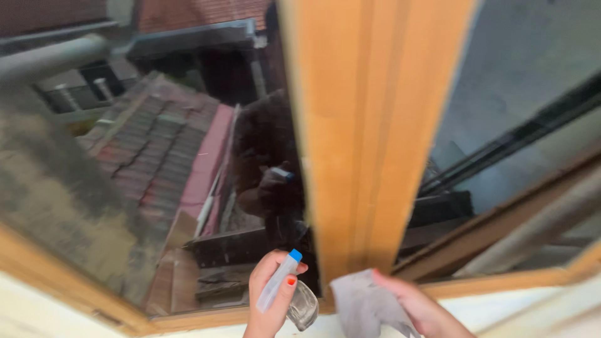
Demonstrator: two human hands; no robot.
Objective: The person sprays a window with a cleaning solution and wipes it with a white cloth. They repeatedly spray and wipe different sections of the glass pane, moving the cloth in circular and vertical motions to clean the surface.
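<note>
Spray bottle (283, 289) is gripped in left hand (270, 300); right hand (421, 308) clutches grey cloth (362, 305). Advice: aim nozzle squarely at window pane (156, 156), near wooden frame (369, 125).

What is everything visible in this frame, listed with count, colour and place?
spray bottle: one, clear with white and blue head, bottom centre, in the left hand
cloth: one, grey, bottom centre-right, in the right hand
window frame: one, orange-brown wood, upright post at centre, rails along the bottom
glass pane: one, left of the post, shows a dim reflection
tiled roofs: several, reddish and grey, outside, left
left hand: one, bottom centre
right hand: one, bottom right of centre
</note>
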